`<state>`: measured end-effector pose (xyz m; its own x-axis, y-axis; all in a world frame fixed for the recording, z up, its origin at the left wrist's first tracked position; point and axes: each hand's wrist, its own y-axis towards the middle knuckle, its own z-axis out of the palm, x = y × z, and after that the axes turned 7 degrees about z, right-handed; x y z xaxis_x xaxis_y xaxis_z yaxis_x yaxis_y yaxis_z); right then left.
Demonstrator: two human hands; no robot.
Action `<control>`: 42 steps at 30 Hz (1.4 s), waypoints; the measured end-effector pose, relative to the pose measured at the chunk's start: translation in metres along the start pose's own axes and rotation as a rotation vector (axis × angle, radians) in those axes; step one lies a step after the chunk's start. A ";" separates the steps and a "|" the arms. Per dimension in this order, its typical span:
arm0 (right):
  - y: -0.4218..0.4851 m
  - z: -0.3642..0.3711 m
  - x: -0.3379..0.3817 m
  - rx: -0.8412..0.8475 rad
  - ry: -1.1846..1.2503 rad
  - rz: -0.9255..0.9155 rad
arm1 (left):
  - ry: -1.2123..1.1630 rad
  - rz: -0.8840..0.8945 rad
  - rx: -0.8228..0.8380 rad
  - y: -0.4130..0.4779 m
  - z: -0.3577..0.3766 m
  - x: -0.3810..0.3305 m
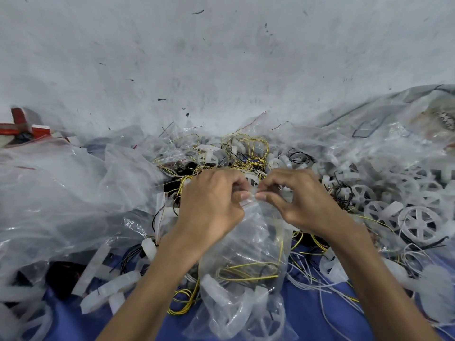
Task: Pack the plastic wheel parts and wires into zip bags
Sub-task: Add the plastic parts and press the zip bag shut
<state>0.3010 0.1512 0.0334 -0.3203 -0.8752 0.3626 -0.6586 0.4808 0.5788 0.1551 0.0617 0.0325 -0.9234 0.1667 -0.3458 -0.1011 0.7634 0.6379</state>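
A clear zip bag (248,262) hangs in front of me, holding yellow wires and translucent white wheel pieces. My left hand (211,200) and my right hand (298,195) pinch its top edge side by side, fingertips almost touching. Behind the hands lies a tangle of yellow and black wires (243,148). White spoked plastic wheels (421,223) are heaped to the right.
Crumpled empty clear bags (73,183) are piled on the left. A big plastic sheet (384,124) rises at the right. Loose white plastic strips (108,281) and grey wires (327,286) lie on the blue cloth (312,316). A red and white object (22,126) sits far left by the grey wall.
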 end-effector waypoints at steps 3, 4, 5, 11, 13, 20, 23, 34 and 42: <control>0.002 0.002 0.002 -0.006 0.010 0.001 | 0.046 0.011 -0.076 -0.002 0.005 0.000; 0.002 0.002 0.003 -0.012 0.003 -0.006 | 0.031 0.019 -0.088 -0.003 0.007 0.000; 0.002 0.002 0.004 -0.017 -0.007 -0.016 | 0.002 0.030 -0.096 -0.003 0.008 0.000; 0.001 0.000 0.005 -0.097 -0.064 -0.046 | -0.201 0.073 -0.001 0.002 -0.003 0.000; 0.002 -0.001 0.006 -0.108 -0.066 -0.051 | -0.191 0.073 0.011 0.004 -0.008 0.001; 0.001 0.004 0.012 -0.042 -0.063 -0.038 | -0.109 0.031 0.027 0.001 -0.009 -0.001; 0.003 0.005 0.014 -0.113 -0.105 -0.084 | -0.117 0.052 -0.025 -0.001 -0.008 -0.002; 0.003 -0.008 -0.001 0.066 -0.056 0.072 | -0.128 -0.052 0.135 0.005 -0.023 0.016; 0.002 -0.002 0.000 -0.105 -0.111 0.027 | -0.145 -0.074 0.032 0.006 -0.024 0.022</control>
<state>0.3010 0.1520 0.0360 -0.4137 -0.8598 0.2994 -0.5762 0.5019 0.6451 0.1253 0.0550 0.0457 -0.8505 0.1961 -0.4881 -0.1525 0.7962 0.5856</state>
